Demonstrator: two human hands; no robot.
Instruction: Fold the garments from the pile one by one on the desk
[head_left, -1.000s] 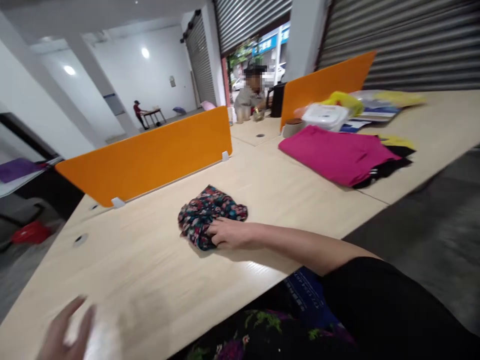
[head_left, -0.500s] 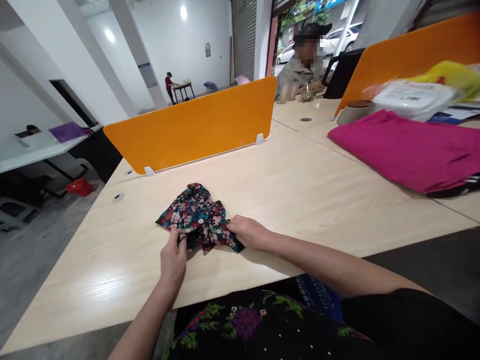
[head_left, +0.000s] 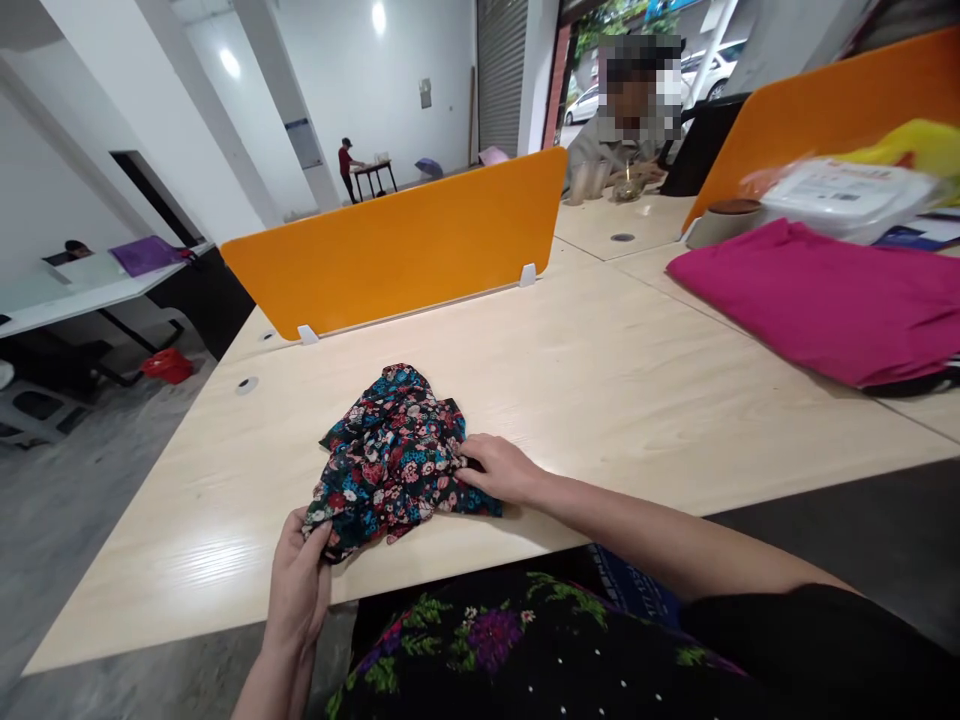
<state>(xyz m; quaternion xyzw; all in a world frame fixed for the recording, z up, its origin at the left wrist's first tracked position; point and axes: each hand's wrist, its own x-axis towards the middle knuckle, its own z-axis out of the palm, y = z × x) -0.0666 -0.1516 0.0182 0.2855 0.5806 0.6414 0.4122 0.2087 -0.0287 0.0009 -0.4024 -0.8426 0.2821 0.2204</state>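
Note:
A crumpled dark cloth with a floral print, perhaps a garment, lies on the pale wooden table in front of me. At its lower left corner, my left hand grips the fabric between thumb and fingers, close to the table's front edge. My right hand pinches the cloth on its right side, with the wrist low over the tabletop. Folds hide the cloth's full shape, and the fingertips of both hands are partly covered by it.
An orange divider stands across the table's far side. To the right lie a folded magenta cloth and a white plastic package. A person sits beyond, near glass cups. A red bucket stands on the floor at left.
My left hand has moved down and left, drawing the cloth's near corner out toward the table edge. The cloth is spread wider. My right hand stays at its right side.

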